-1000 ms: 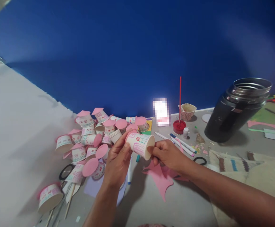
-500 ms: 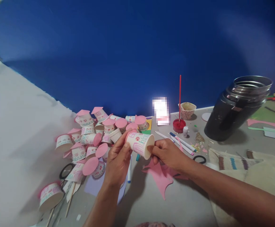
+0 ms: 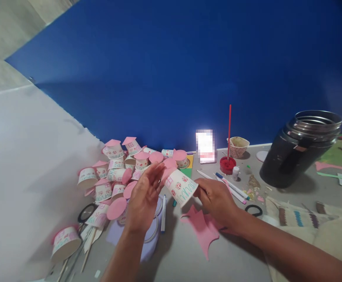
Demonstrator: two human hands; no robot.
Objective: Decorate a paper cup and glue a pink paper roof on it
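Observation:
A decorated paper cup (image 3: 180, 185) with a pink paper cone on its base is tilted in the air, its mouth toward the lower right. My right hand (image 3: 218, 199) pinches its rim. Beside the cone end, my left hand (image 3: 147, 192) has its fingers stretched out; whether they touch the cup I cannot tell. Flowers, a window and green grass strokes are drawn on the cup. Below my right hand lies a pink paper scrap (image 3: 201, 229). Several similar cups with pink tops (image 3: 103, 190) are heaped left of my left hand.
A lit phone (image 3: 206, 147) leans on the blue wall. Near it stand a red paint pot (image 3: 227, 166) with a brush and a small bowl (image 3: 239, 147). Markers (image 3: 231, 185), a dark flask (image 3: 294, 156) and cloth (image 3: 329, 235) lie rightward; scissors (image 3: 87, 213) sit left.
My left hand has let go of the cup and opened. The cup has turned, showing its flowers, and its mouth now faces more downward. The view has shifted slightly.

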